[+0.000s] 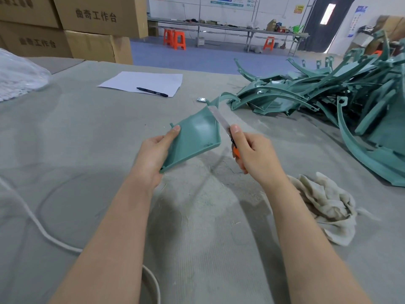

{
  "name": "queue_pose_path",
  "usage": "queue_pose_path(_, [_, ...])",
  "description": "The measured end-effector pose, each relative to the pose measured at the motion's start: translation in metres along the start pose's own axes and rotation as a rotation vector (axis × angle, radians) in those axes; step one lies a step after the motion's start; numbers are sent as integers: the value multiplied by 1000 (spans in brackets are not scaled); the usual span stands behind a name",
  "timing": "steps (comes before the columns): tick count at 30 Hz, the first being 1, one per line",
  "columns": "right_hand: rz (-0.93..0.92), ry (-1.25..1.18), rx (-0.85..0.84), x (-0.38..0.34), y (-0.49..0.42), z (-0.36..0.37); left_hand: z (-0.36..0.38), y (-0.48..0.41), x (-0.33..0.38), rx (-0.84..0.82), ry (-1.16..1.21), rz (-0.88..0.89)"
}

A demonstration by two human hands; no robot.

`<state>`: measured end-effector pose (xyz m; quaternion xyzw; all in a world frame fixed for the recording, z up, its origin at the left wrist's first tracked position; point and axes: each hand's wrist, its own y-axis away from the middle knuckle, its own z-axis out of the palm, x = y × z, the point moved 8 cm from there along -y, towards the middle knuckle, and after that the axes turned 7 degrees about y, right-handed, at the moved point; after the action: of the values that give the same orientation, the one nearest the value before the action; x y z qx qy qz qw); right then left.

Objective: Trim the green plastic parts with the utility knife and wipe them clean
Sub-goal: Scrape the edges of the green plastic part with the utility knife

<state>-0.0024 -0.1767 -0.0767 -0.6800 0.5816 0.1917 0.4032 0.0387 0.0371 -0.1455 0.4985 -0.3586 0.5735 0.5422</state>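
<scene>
My left hand (pixel 153 154) grips a curved green plastic part (pixel 195 137) by its left edge, holding it above the grey table (pixel 87 132). My right hand (pixel 252 152) grips an orange-handled utility knife (pixel 221 121), thumb along the top. The blade lies against the part's right edge. A crumpled off-white rag (pixel 324 200) lies on the table to the right of my right forearm. A heap of green plastic parts (pixel 341 99) is piled at the right.
A white sheet of paper (pixel 142 81) with a black marker (pixel 152 92) lies at the far middle. A small metal object (pixel 201 99) sits near the heap. Cardboard boxes (pixel 72 27) stand at the back left, a plastic bag (pixel 19 73) at the left, a white cord (pixel 43 233) at the lower left.
</scene>
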Motion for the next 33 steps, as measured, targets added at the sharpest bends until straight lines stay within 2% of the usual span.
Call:
queue_pose_path(13, [-20,-106,-92,-2,2,6,4,2,0,-7,43,-12])
queue_pose_path(21, [-70,-127,-196,-19,9,18,-7,-4,-4,59,72,-31])
queue_pose_path(25, [-117,-112,-268,-30,13,27,-20,-8,-8,173,168,-63])
queue_pose_path(28, [-105,-135,-170,-28,9,18,-24,-11,-5,170,183,-48])
queue_pose_path(31, [-20,-121,0,-11,2,0,-19,-9,-5,156,147,-38])
queue_pose_path(33, [14,-107,47,-4,0,-4,-17,-7,-5,164,105,-35])
